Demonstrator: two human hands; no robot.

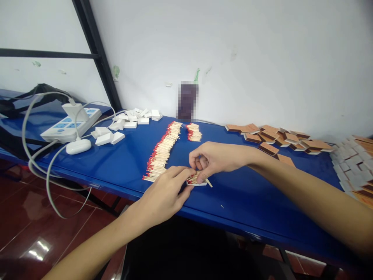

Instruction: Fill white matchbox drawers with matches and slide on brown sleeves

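white wall backs a blue table (256, 194). near its front edge the left hand (164, 194) pinches a small tray (201, 183) by its end, and the right hand (215, 157) is closed narrowly on the matches (192, 179) lying in it. the card tray looks light and easily crushed, so it is best held by its short ends. the matches seem thin, brittle and apt to scatter. fingers cover most of the tray, so how full it is cannot be told. a long row of loose sticks (163, 149) lies just beside. a dark thing (188, 101) at the wall is blurred out.
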